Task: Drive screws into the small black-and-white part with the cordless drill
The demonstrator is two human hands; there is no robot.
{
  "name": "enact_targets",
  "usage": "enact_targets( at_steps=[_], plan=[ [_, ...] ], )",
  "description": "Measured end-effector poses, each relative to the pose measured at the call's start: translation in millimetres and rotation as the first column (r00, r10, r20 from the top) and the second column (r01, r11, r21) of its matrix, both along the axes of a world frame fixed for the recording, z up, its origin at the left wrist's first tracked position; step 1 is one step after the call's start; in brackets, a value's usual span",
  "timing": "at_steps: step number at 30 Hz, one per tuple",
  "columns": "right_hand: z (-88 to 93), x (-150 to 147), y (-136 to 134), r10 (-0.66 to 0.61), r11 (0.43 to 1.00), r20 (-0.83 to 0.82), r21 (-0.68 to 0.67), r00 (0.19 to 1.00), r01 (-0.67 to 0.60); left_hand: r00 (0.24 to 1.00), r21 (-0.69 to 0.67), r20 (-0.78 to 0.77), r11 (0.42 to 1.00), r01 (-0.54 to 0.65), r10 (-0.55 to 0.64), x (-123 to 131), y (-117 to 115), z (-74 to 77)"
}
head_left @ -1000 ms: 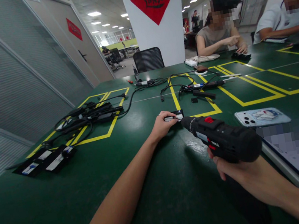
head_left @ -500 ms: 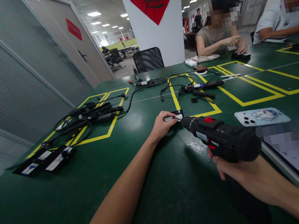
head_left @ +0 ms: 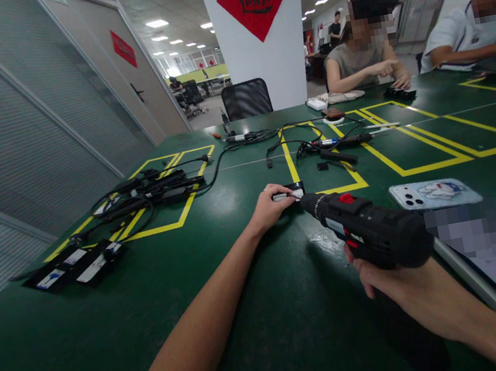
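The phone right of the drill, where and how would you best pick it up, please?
Grip the phone across its two long edges, coming from above. It lies flat, back up, on the table, with bare surface along both edges; the drill sits to its left.

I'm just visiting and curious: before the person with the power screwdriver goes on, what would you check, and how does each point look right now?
1. Left hand steadies the small black part on the table: ok.
2. Right hand grips the power screwdriver firmly: ok.
3. Tool nose meets the part: ok.
4. Bit seated in a screw: cannot tell, too small.
5. Fingers away from the tip: not ok, right beside it.
6. Phone apart from the tool: ok.
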State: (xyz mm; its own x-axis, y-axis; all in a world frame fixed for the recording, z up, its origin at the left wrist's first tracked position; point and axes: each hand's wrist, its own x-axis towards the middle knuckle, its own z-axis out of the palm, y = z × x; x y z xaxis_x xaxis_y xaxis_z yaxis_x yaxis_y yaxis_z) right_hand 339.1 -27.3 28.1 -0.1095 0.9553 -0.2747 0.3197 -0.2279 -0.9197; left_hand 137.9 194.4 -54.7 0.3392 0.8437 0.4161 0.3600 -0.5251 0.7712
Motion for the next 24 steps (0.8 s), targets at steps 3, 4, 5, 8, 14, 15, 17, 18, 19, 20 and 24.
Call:
enact_targets(
  at_steps=[3,4,5,8,14,15,17,18,19,20,24],
  plan=[
    [-1.7,1.1,-0.7,0.001,1.0,0.008,0.007,1.0,-0.001,1.0,-0.004,-0.004,1.0,0.001,-0.001,-0.2,0.0,0.2],
    [-1.2,1.1,-1.2,0.001,1.0,0.01,0.01,1.0,-0.001,1.0,-0.004,-0.005,1.0,0.001,-0.001,-0.3,0.0,0.4],
    [-0.4,1.0,-1.5,0.002,1.0,0.009,0.01,1.0,-0.002,1.0,-0.005,-0.007,1.0,0.001,-0.001,-0.4,-0.1,0.7],
    [1.9,0.1,-1.7,0.001,1.0,-0.007,0.011,1.0,-0.001,1.0,-0.007,-0.01,1.0,0.001,-0.002,-0.6,-0.8,1.8],
    [0.2,-0.2,0.1,-0.013,1.0,-0.002,0.011,1.0,0.013,1.0,-0.015,-0.01,1.0,-0.007,0.007,0.3,-3.0,3.9],
    [-0.6,-0.1,0.2,-0.013,1.0,-0.007,0.013,1.0,0.013,1.0,-0.016,-0.01,1.0,-0.008,0.008,0.4,-3.3,4.3],
    [-2.0,0.0,0.0,-0.008,1.0,-0.016,0.016,1.0,0.008,1.0,-0.018,-0.01,1.0,-0.009,0.009,0.5,-3.9,4.7],
    [-2.4,0.1,-0.1,-0.006,1.0,-0.019,0.017,1.0,0.007,1.0,-0.019,-0.01,1.0,-0.009,0.009,0.5,-3.9,4.8],
    [-2.7,0.2,-0.3,-0.008,1.0,-0.019,0.017,1.0,0.008,1.0,-0.019,-0.01,1.0,-0.009,0.009,0.5,-3.8,4.7],
    [-2.8,0.4,-0.5,-0.009,1.0,-0.018,0.016,1.0,0.01,1.0,-0.018,-0.01,1.0,-0.009,0.009,0.4,-3.5,4.4],
    [-1.3,1.2,-1.7,-0.006,1.0,-0.002,0.008,1.0,0.006,1.0,-0.011,-0.007,1.0,-0.004,0.004,0.2,-1.3,2.1]
  ],
)
